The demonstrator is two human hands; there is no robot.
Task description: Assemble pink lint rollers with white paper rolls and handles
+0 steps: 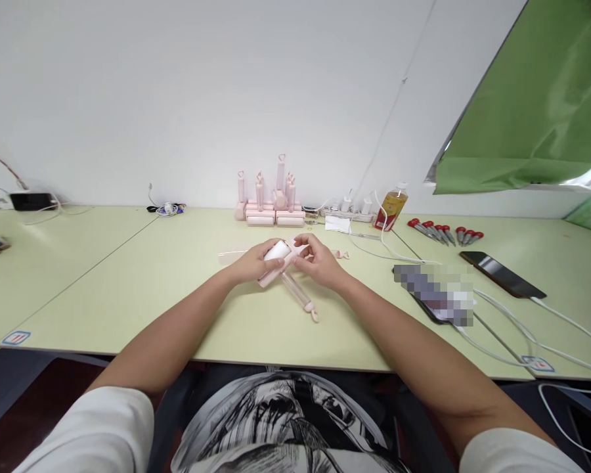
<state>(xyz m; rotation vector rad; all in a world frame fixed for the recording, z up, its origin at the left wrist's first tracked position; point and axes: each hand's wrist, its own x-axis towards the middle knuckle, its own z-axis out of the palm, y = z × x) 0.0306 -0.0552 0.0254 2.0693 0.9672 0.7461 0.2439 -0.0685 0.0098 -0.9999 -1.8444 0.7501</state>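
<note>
A small pink lint roller (295, 289) with a white roll and a clear handle is held over the table, its handle slanting down toward the front right. My left hand (252, 263) is closed round the left side of its head, thumb across the front. At the head's right end, the bent fingers and thumb of my right hand (320, 261) grip the edge; the exact contact is partly hidden. Behind my hands lies another pink piece, showing as a pale flat strip (231, 256) on the left and a looped end (343, 254) on the right.
Several pink lint rollers (276, 213) are stacked by the wall. To their right are a power strip (347, 213), a drink bottle (391, 207) and red-capped grey tools (438, 231). Two phones (503, 274) with white cables lie at the right. Coiled cable (166, 209) sits back left.
</note>
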